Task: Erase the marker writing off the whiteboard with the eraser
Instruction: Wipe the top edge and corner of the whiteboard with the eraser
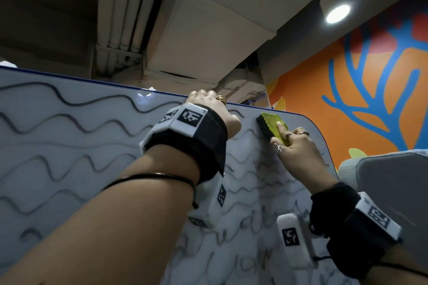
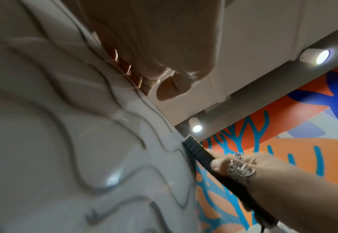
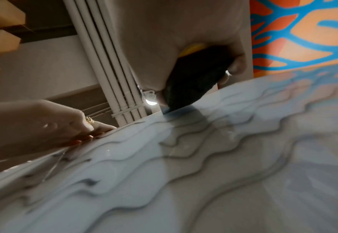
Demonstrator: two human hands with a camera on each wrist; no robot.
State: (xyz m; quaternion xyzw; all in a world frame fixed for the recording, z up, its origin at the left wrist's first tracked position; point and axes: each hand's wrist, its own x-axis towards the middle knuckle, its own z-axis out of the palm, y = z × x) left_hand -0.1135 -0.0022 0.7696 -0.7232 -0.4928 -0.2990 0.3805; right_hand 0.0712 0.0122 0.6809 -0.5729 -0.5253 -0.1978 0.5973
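Head view, near field: both forearms raised toward the whiteboard (image 1: 69, 146). Each wrist carries a black strap with a white block bearing square black-and-white markers. A thin black cord circles the left forearm.

Board surface: glossy white with a dark blue edge and a rounded upper right corner. Wavy black marker lines (image 1: 81, 127) run across its left and middle portions. Lower right area shows smeared grey strokes and looped writing, partly faded.

Left hand (image 1: 213, 109): fingers hooked over the board's top edge, thumb on the front face, clasping the edge. Gold ring on one finger. Left wrist view confirms the fingers wrapped over the rim; that view is blurred.

Right hand (image 1: 296, 146): grasping the eraser (image 1: 271, 126), fingers laid on its yellow-green back, thumb on its lower side. Silver rings on several fingers. The eraser's black pad lies flat against the board, just below the top edge, near the upper right corner and to the right of the left hand. Right wrist view shows the black pad's end touching the board.

No containers in any view.

Far field: grey chair back (image 1: 393, 173) beyond the board's right edge. Wall mural (image 1: 370, 90) in orange, red and blue branching shapes. Overhead: white duct, a bundle of white pipes (image 1: 125, 7), and a lit round ceiling lamp (image 1: 335, 7).
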